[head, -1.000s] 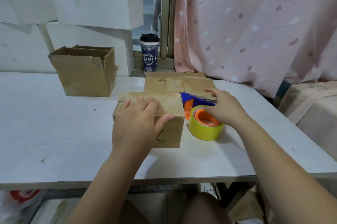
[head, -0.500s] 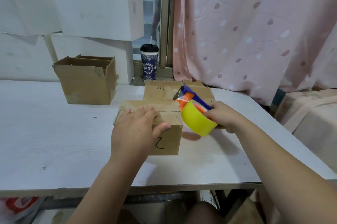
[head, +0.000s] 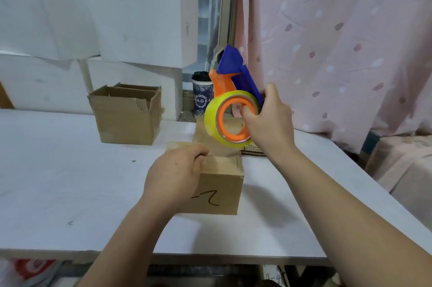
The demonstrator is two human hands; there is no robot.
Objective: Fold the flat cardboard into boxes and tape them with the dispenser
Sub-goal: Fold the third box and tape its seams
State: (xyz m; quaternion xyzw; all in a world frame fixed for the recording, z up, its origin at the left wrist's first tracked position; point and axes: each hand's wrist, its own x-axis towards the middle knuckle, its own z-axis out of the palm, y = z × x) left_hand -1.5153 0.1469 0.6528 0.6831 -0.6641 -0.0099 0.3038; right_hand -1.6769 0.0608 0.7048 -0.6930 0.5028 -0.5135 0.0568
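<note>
1. Since a second ago the dispenser (head: 233, 102) is no longer lying on the table (head: 70, 181). The right hand (head: 268, 123) is holding it in the air at 12 o'clock of the box (head: 219, 188), while the left hand (head: 175, 176) is staying on the box.
2. The right hand is clamping the dispenser, thumb hooking through the orange core and fingers wrapping behind the yellow roll.
3. The left hand is gripping the box's near-left top, fingers curling onto the closed flaps.
4. The dispenser's long axis is standing nearly upright, blue cutter end pointing to 12 o'clock and core facing the camera.
5. Flat cardboard (head: 203, 134) is lying just behind the box. An open box (head: 127, 118) is standing at 10 o'clock, and a cup (head: 202, 97) is showing partly behind the dispenser. A curtain (head: 339, 41) is hanging at 2 o'clock.
</note>
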